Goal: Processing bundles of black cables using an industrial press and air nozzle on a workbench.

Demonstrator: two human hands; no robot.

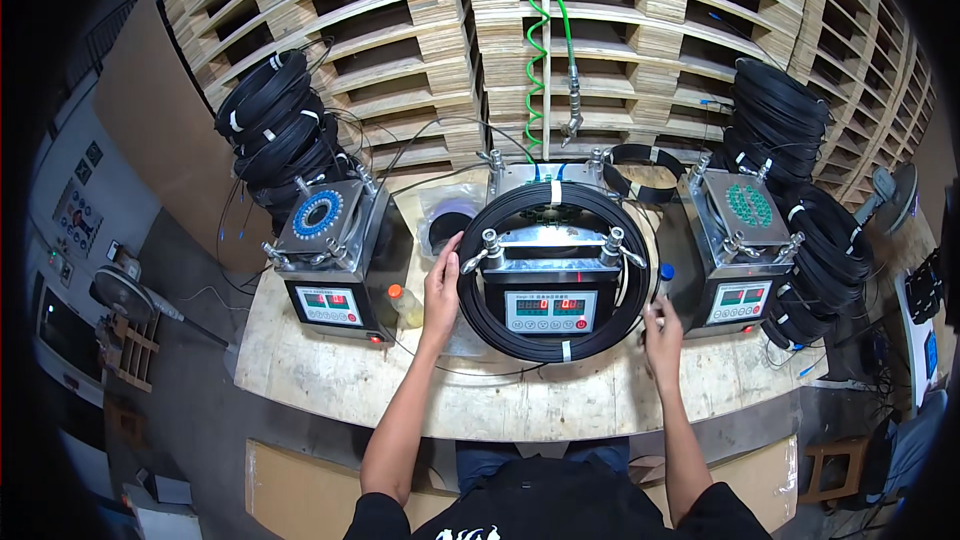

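Note:
A large coil of black cable (565, 351), bound with white ties, stands tilted in front of the middle polishing machine (551, 312), whose red-lit display shows through the ring. My left hand (440, 290) grips the coil's left side, its fingers closed around the bundle. By the coil's lower right edge, my right hand (662, 335) has its fingers pinched together. A thin dark bit shows at those fingertips, too small to name. Metal clamp posts (490, 243) of the machine rise inside the ring. A blue-capped bottle (667, 272) stands just beyond my right hand.
Similar machines flank the middle one: the left (335, 290) carries a ring of blue connectors (318, 214), the right (735, 290) green ones (749, 205). Stacked black coils (270, 110) rise behind. An orange-capped bottle (404, 302) stands near my left hand. A green air hose (538, 50) hangs before pallets (400, 60).

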